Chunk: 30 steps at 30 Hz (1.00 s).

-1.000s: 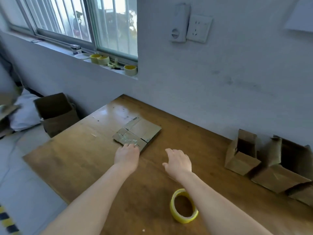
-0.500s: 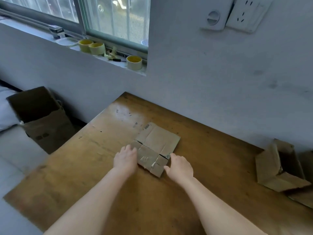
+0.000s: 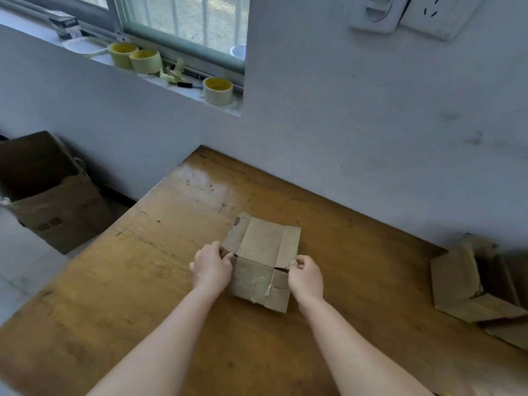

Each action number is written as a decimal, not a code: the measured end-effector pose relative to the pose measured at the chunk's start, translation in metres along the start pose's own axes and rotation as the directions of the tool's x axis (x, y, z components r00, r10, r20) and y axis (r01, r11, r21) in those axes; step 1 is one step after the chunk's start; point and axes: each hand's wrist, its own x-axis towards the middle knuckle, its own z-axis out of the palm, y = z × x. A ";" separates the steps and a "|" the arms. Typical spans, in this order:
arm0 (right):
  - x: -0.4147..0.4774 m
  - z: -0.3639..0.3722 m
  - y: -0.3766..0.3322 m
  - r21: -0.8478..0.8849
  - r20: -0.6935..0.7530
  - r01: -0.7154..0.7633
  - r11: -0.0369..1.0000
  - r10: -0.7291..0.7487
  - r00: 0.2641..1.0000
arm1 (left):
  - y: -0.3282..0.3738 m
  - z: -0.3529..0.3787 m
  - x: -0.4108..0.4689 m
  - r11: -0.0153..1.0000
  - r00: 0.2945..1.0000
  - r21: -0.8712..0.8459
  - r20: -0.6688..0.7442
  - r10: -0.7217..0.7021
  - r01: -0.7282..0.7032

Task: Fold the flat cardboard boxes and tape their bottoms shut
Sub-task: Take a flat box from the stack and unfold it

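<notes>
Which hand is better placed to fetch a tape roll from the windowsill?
Probably the left hand: the tape rolls sit up and left of the flat box, on its side; the right hand would cross over.

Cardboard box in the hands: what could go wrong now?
The old tape on the flat cardboard box might tear a flap as it opens. The left hand and right hand pinch only its side edges, so it could slip. Taping may stall: the only tape rolls in sight sit on the windowsill.

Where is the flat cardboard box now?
In the head view, the flat cardboard box sits on the wooden table, gripped between the left hand and right hand.
</notes>
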 end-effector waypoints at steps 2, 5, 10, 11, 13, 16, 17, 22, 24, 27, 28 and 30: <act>-0.002 -0.009 0.001 0.114 -0.035 -0.012 0.993 0.017 0.999 | 0.007 0.002 -0.009 0.997 0.999 -0.076 -0.040 0.022 -0.025; -0.007 -0.026 0.002 0.311 -0.073 -0.027 0.950 0.053 0.996 | 0.021 0.005 -0.024 0.989 0.976 -0.104 -0.199 0.087 -0.109; -0.025 -0.072 0.008 0.434 -0.144 0.089 0.897 -0.029 0.989 | 0.045 0.011 -0.053 0.846 0.981 -0.514 -0.188 0.050 -0.142; -0.028 -0.082 0.011 0.429 -0.145 0.110 0.896 -0.051 0.988 | 0.049 0.014 -0.061 0.830 0.980 -0.538 -0.193 0.049 -0.148; -0.034 -0.104 0.022 0.394 -0.170 0.157 0.906 -0.096 0.981 | 0.058 0.021 -0.077 0.817 0.980 -0.552 -0.187 0.071 -0.165; -0.041 -0.140 0.044 0.303 -0.287 0.196 0.933 -0.107 0.952 | 0.072 0.035 -0.102 0.803 0.982 -0.575 -0.177 0.062 -0.155; -0.043 -0.154 0.054 0.243 -0.312 0.197 0.950 -0.116 0.943 | 0.078 0.040 -0.112 0.795 0.984 -0.590 -0.170 0.046 -0.139; -0.049 -0.214 0.096 0.193 -0.205 0.237 0.952 -0.197 0.959 | 0.103 0.069 -0.164 0.810 0.988 -0.567 -0.087 0.124 -0.151; -0.050 -0.235 0.114 0.271 -0.187 0.212 0.939 -0.165 0.969 | 0.111 0.080 -0.182 0.816 0.990 -0.561 -0.070 0.122 -0.141; -0.053 -0.261 0.136 0.296 -0.236 0.198 0.934 -0.130 0.963 | 0.120 0.092 -0.204 0.755 0.998 -0.653 -0.051 0.034 -0.059; -0.054 -0.268 0.141 0.282 -0.236 0.207 0.937 -0.141 0.961 | 0.124 0.094 -0.211 0.734 0.998 -0.678 -0.058 0.000 -0.039; -0.055 -0.277 0.148 0.234 -0.231 0.232 0.944 -0.178 0.957 | 0.134 0.098 -0.223 0.719 0.997 -0.694 -0.077 -0.029 -0.033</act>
